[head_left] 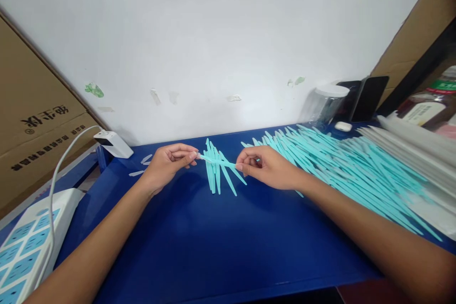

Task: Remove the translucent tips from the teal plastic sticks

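A slim turquoise eyebrow razor (221,163) is stretched between my two hands above the blue table (228,242). My left hand (171,164) pinches its pale, clear-looking tip between thumb and forefinger. At the other end, my right hand (265,166) grips the handle in a thumb-and-finger pinch. Just behind and below lies a small loose group of similar razors (213,180) on the table. Several small translucent pieces (136,173), shaped like blade covers, lie left of my left hand. To the right spreads a large pile of turquoise razors (320,156), partly hidden by my right forearm.
A white power strip (67,204) and a white charger (114,145) with a cable are at the left. A lidded clear jar (326,104), a white earbud case (343,126), dark upright panels (370,97) and a bottle (427,104) stand right. A white wall (213,33) closes the back.
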Demonstrator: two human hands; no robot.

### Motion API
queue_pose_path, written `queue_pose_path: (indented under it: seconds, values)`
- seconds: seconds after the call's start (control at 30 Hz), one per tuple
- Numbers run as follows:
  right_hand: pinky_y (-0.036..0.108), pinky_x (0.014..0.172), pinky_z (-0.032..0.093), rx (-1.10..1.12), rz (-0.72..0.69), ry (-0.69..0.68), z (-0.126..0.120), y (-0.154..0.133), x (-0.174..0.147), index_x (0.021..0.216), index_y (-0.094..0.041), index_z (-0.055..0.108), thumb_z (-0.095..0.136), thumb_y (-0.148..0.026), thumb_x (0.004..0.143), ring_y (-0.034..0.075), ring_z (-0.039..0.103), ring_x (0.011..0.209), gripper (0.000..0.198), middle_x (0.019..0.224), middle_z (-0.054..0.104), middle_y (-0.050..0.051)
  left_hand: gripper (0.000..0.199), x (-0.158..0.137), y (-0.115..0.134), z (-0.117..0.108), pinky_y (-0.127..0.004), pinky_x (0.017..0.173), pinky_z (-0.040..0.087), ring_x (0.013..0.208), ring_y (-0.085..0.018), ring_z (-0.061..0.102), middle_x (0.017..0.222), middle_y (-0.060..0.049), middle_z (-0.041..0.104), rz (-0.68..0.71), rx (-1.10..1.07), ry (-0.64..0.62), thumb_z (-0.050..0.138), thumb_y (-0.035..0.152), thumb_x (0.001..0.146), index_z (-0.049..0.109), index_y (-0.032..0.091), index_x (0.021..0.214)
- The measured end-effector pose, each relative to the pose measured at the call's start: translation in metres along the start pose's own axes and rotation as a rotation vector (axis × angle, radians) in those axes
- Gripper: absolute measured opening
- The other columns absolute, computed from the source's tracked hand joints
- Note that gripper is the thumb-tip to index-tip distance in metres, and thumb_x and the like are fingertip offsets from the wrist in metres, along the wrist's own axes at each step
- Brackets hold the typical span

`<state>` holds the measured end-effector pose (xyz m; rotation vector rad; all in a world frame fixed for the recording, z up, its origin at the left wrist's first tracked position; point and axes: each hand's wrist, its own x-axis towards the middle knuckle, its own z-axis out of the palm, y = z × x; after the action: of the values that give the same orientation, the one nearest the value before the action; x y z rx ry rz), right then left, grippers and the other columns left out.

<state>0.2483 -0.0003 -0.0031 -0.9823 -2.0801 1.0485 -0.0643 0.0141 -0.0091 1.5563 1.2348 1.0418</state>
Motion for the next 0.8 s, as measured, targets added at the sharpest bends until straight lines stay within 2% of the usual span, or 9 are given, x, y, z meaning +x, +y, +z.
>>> queue_pose_path:
  seconds: [0.2,0.43,0.57,0.67,0.73,0.8]
  values:
    - [0.029,0.061,0.043,0.008,-0.005,0.038,-0.002,-0.001,0.0,0.085,-0.02,0.07,0.064,-0.034,0.096,0.014,0.056,0.064,0.018,0.072,0.067,0.0,0.038,0.0,0.0,-0.001,-0.029,0.074,0.057,0.081,-0.019,0.074,0.098,-0.01,0.082,0.003,-0.019,0.01,0.089,0.045,0.079,0.079,0.019,0.105]
    - [0.028,0.059,0.042,-0.016,0.011,0.006,-0.001,0.0,-0.001,0.086,-0.02,0.072,0.065,-0.031,0.095,0.013,0.054,0.062,0.016,0.07,0.065,0.0,0.037,-0.001,0.002,0.001,-0.03,0.075,0.058,0.08,-0.019,0.074,0.094,-0.009,0.082,-0.021,-0.027,-0.015,0.089,0.042,0.079,0.08,0.018,0.105]
    - [0.026,0.056,0.039,0.034,-0.004,0.022,0.004,-0.002,-0.003,0.086,-0.02,0.072,0.066,-0.034,0.095,0.012,0.049,0.059,0.018,0.067,0.061,-0.002,0.034,-0.008,0.008,0.011,-0.03,0.078,0.058,0.078,-0.019,0.075,0.084,-0.008,0.081,-0.02,-0.008,-0.027,0.089,0.041,0.079,0.081,0.017,0.102]
    - [0.026,0.055,0.038,0.065,-0.018,0.025,0.008,-0.004,-0.004,0.085,-0.019,0.07,0.067,-0.035,0.095,0.011,0.048,0.058,0.02,0.065,0.059,-0.003,0.034,-0.012,0.01,0.021,-0.029,0.073,0.057,0.076,-0.021,0.075,0.08,-0.009,0.081,-0.01,-0.006,-0.032,0.087,0.043,0.08,0.08,0.016,0.099]
    - [0.026,0.055,0.038,0.05,-0.019,0.024,0.008,-0.005,-0.003,0.085,-0.019,0.07,0.065,-0.037,0.096,0.011,0.048,0.058,0.021,0.066,0.061,-0.002,0.038,-0.012,0.01,0.024,-0.03,0.073,0.057,0.08,-0.023,0.076,0.084,-0.01,0.082,0.002,0.018,-0.035,0.085,0.046,0.082,0.08,0.016,0.104]
    - [0.027,0.056,0.039,-0.029,-0.017,0.059,0.003,-0.003,-0.002,0.087,-0.019,0.071,0.064,-0.037,0.096,0.012,0.051,0.06,0.021,0.07,0.065,-0.001,0.047,-0.009,0.009,0.02,-0.033,0.077,0.057,0.086,-0.025,0.077,0.094,-0.01,0.083,0.039,0.112,-0.035,0.08,0.05,0.085,0.077,0.018,0.119]
